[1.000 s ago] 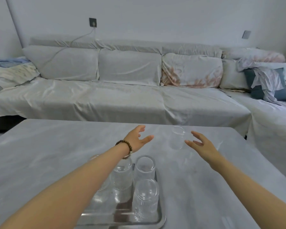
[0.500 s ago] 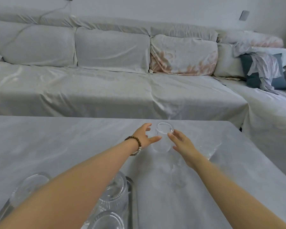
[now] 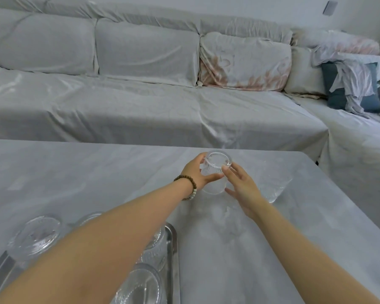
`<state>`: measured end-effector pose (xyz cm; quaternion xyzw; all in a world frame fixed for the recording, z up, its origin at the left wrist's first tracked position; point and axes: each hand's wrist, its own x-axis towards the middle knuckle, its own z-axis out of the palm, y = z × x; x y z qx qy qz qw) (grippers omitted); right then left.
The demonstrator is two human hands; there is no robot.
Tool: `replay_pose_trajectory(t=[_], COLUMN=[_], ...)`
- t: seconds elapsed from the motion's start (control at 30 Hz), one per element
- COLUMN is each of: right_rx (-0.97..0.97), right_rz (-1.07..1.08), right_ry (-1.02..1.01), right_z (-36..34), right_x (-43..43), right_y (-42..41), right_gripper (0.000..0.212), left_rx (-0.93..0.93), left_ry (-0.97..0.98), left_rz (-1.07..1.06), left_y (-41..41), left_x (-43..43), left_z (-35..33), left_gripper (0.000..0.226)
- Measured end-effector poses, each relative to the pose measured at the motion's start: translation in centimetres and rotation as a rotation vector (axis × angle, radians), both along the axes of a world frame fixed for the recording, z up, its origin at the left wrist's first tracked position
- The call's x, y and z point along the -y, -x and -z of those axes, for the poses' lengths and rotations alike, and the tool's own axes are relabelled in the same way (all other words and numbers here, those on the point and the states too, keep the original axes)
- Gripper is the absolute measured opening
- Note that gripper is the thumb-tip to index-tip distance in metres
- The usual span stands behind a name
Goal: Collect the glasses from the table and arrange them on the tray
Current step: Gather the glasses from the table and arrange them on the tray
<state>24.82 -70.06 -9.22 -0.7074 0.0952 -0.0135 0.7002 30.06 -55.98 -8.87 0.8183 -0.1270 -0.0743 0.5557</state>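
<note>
Both arms reached out over the grey table (image 3: 97,178). A clear ribbed glass (image 3: 215,172) stood upside down on the table, near its far edge. The left hand (image 3: 198,172) was wrapped around the left side of the glass, with the thumb across the front and the fingers curled behind it. A bracelet (image 3: 190,187) of brown and pale beads sat on the left wrist. The right hand (image 3: 241,187) was spread wide at the right side of the glass. Its fingertips (image 3: 225,168) touched the top rim, but the hand did not close around it.

Just to the right of the right hand there was another clear glass (image 3: 274,185) on the table. It was blurry, so I could not tell how it stood.

A shiny metal tray (image 3: 172,255) lay at the near edge of the table, under the left arm. Some clear glasses were on it. One glass (image 3: 140,286) showed at the bottom, and another glass (image 3: 157,249) peeked out from behind the arm. A round glass (image 3: 36,235) stood at the left end, and the tray's rim showed just below it.

Behind the table was a long sofa (image 3: 140,106) under a pale cover. A cushion (image 3: 246,62) with pink marks leaned on its back. A dark blue cushion (image 3: 333,88) and some crumpled cloth (image 3: 355,80) lay at the right.
</note>
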Motion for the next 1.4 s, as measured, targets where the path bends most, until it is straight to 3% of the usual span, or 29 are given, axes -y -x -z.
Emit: replay_pose_trajectory(t=[0.23, 0.4, 0.53, 0.6, 0.97, 1.1, 1.4], right_rx=[0.160, 0.237, 0.262, 0.284, 0.285, 0.262, 0.315], right_rz=[0.021, -0.044, -0.117, -0.154, -0.279, -0.357, -0.293], right_ry=[0.045, 0.046, 0.075, 0.079, 0.229, 0.303, 0.646], right_z=[-7.1, -12.4, -14.7, -15.2, -9.9, -8.1, -2.8], right_x=[-1.9, -5.2, -8.6, -10.5, -19.2, -19.9, -18.3], right_y=[3.5, 7.4, 11.3, 13.3, 20.7, 21.5, 22.6], right_gripper=[0.048, 0.027, 0.063, 0.062, 0.058, 0.032, 0.031], left_rx=[0.146, 0.240, 0.315, 0.350, 0.272, 0.205, 0.086], left_ry=[0.074, 0.187, 0.206, 0.172, 0.113, 0.084, 0.164], left_rz=[-0.005, 0.011, 0.020, 0.008, -0.146, -0.183, -0.214], left_y=[3.4, 7.7, 11.9, 14.3, 24.4, 26.1, 28.0], left_x=[-2.6, -6.1, -10.6, -13.1, -23.2, -25.1, -25.9], left_z=[-6.6, -11.1, -13.1, -13.6, -8.0, -5.5, -0.6], left_gripper=[0.077, 0.069, 0.064, 0.066, 0.074, 0.078, 0.075])
